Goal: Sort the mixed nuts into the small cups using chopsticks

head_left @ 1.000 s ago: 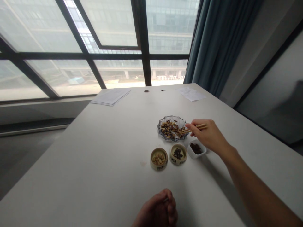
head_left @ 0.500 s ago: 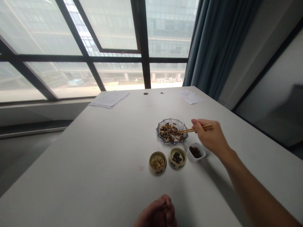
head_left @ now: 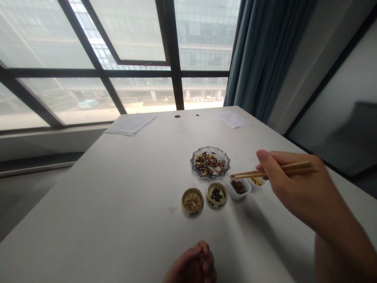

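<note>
A pair of wooden chopsticks (head_left: 294, 168) is held in my right hand (head_left: 294, 184), fingers closed round them. Their tips hover above a small white tub (head_left: 247, 188) of dark brown bits; a tiny dark speck shows at the tips, too small to name. Left of and behind the tips stands a scalloped glass dish (head_left: 192, 165) with mixed seeds and nuts. Nearer me are a small round bowl (head_left: 193, 214) of light brown nuts and another bowl (head_left: 217, 205) of dark, shiny beans or seeds. My left hand (head_left: 193, 265) rests loosely curled at the bottom edge, apart from the bowls.
A second white tub (head_left: 264, 182) with pale yellow pieces is partly hidden by my right hand. Paper sheets lie at the far left (head_left: 131, 124) and far right (head_left: 234, 119) of the white table (head_left: 118, 196). Windows and a blue curtain (head_left: 256, 59) stand beyond.
My right hand has drawn the chopsticks out of the glass dish, rightward and towards me, to over the white tub. The second tub has come into view. My left hand stays curled.
</note>
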A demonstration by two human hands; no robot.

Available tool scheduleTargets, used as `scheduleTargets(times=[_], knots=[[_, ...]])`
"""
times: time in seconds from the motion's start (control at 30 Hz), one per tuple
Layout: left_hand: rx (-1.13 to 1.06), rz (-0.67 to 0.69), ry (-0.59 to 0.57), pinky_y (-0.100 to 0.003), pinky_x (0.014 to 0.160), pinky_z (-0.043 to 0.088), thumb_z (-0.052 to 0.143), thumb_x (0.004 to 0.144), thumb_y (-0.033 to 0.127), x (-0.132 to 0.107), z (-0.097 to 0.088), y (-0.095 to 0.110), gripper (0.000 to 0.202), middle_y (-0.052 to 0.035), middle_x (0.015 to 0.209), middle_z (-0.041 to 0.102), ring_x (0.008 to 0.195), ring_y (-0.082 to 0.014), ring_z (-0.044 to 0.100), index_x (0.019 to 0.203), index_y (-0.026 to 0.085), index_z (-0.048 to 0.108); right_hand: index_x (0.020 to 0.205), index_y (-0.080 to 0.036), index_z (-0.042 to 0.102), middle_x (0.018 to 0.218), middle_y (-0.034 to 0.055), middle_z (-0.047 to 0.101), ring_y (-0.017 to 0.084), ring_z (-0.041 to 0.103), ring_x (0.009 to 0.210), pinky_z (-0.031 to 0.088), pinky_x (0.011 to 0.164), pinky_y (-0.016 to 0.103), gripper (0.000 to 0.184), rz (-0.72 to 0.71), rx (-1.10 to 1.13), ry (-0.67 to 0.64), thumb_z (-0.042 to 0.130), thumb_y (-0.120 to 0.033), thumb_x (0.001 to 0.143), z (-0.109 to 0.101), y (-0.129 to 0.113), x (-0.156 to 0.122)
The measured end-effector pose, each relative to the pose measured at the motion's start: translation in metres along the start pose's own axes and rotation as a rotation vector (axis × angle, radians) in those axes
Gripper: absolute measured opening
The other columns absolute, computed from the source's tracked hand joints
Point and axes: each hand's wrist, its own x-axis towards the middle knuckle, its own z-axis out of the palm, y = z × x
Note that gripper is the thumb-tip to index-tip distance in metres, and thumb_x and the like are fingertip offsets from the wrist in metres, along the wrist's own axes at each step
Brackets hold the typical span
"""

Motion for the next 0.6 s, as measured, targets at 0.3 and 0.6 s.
scheduleTargets(times=[0.3, 0.6], knots=[[-0.028, 0.0, -0.019, -0.026, 0.065, 0.029, 0.065, 0.092, 0.036, -0.0041, -0.0014, 0.001, 0.017, 0.0021, 0.075, 0.052, 0.063, -0.0089, 0.047, 0.092, 0.019, 0.061, 0.056, -0.021, 0.055, 0.044, -0.0018, 0.044, 0.013, 0.042, 0.038, 0.028, 0.04, 0.03, 0.057, 0.104, -0.113, -0.124, 0.056, -0.056, 0.101, -0.0049, -0.0043, -0.0004], [-0.029, -0.001, -0.007, -0.025, 0.061, 0.027, 0.066, 0.091, 0.036, -0.0051, 0.0003, 0.0002, 0.018, 0.0027, 0.075, 0.051, 0.062, -0.0084, 0.05, 0.09, 0.019, 0.06, 0.053, -0.023, 0.054, 0.042, -0.0001, 0.046, 0.015, 0.042, 0.037, 0.027, 0.041, 0.033, 0.059, 0.076, -0.088, -0.043, 0.055, -0.058, 0.101, -0.0045, -0.0015, 0.0013]])
